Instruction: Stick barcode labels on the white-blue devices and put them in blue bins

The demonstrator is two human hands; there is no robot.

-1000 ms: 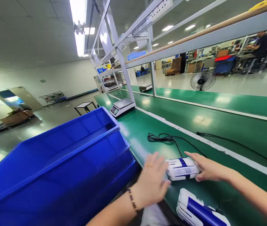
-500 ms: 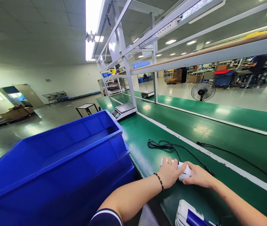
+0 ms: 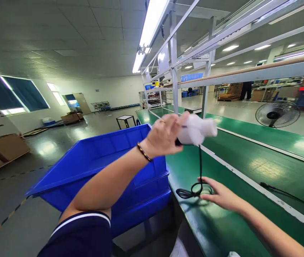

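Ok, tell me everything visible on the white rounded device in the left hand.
The white, plastic-looking device has a rounded body and a short cylindrical end pointing right in the picture. The left hand grips its other end, holding it above the smooth green worktop. A thin black cable hangs from its underside.

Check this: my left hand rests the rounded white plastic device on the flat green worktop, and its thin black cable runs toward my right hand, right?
Not quite: the head view shows your left hand holding the rounded white plastic device up, off the flat green worktop. Its thin black cable does run toward your right hand.
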